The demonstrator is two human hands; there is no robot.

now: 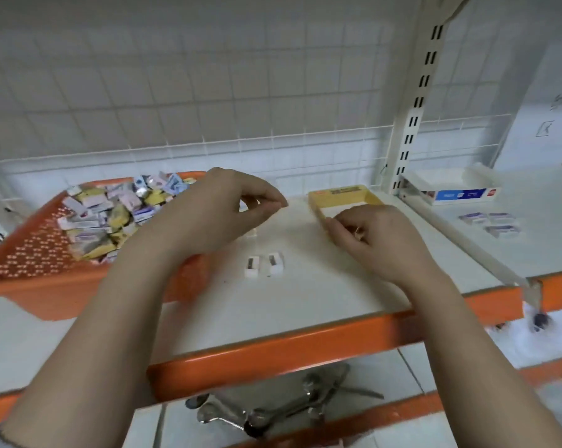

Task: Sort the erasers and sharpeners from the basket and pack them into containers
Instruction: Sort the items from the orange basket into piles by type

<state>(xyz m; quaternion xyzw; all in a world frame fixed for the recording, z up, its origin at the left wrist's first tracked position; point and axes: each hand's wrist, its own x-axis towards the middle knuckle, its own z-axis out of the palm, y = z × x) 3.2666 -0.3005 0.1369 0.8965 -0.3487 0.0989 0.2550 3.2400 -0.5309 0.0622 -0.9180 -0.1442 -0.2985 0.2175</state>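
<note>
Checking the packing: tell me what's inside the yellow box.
The yellow box shows a pale bare floor at its far end. The right hand covers its near part, so anything there is hidden.

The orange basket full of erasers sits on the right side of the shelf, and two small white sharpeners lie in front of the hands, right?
Not quite. The head view shows the orange basket on the left side of the shelf, not the right. The two small white sharpeners do lie on the shelf near the hands.

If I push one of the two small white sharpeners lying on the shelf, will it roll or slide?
Probably slide: the two white sharpeners look blocky and flat-sided, lying flat on the smooth white shelf. Being so small, they are likely light and could skid easily. They look rigid, so a pinch should hold.
</note>
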